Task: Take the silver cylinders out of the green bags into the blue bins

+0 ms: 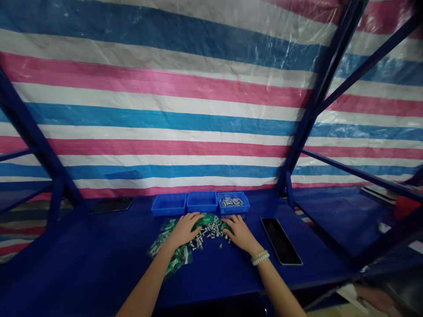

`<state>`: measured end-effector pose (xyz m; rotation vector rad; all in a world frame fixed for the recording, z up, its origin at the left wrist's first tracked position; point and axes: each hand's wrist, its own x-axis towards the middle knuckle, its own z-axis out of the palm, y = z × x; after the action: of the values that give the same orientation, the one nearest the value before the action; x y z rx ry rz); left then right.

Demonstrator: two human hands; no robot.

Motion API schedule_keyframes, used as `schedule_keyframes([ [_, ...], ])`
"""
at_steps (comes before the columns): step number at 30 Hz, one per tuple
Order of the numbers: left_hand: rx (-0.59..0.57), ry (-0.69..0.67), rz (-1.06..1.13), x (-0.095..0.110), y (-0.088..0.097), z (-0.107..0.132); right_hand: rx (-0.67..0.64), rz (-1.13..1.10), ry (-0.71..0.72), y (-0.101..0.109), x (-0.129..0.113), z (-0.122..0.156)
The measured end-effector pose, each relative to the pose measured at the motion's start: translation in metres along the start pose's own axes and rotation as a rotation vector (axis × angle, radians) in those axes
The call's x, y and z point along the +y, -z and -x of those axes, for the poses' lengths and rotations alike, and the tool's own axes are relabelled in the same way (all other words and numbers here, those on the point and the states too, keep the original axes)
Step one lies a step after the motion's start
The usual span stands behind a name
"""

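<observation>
A loose pile of small silvery metal pieces (213, 230), perhaps screws, lies on the blue table between my two hands. At its left side is my left hand (185, 230), fingers stretched out over the edge of a clear, green-printed plastic bag (181, 255). My right hand (240, 234) spreads its fingers along the pile's right side, a beaded bracelet (260, 257) on its wrist. Neither hand appears to grip anything. More green plastic (208, 218) shows behind the pile, between the fingertips.
Behind the hands stand two blue trays without visible contents, one left (169, 205) and one middle (202, 201), and a right tray (246, 207) holding silvery pieces. A dark-screened phone (281, 242) lies right; another dark flat device (111, 205) lies far left. Blue frame posts (306, 119) flank the table.
</observation>
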<state>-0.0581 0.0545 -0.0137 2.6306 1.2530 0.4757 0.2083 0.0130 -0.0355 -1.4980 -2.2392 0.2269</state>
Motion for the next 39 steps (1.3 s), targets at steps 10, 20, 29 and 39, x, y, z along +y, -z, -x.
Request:
schedule_keyframes([
  [10,0.042,-0.061,0.179,0.032,-0.009,0.0,-0.068,-0.23,0.144,0.006,0.005,0.0],
  [20,0.27,-0.066,0.019,-0.001,0.004,-0.015,0.131,-0.274,0.126,0.036,0.033,-0.019],
  [29,0.079,-0.095,-0.066,-0.007,0.014,0.009,0.068,-0.137,0.259,0.011,0.012,-0.03],
  [39,0.164,-0.072,0.095,-0.026,0.05,0.023,0.16,-0.148,0.242,0.007,0.013,-0.004],
])
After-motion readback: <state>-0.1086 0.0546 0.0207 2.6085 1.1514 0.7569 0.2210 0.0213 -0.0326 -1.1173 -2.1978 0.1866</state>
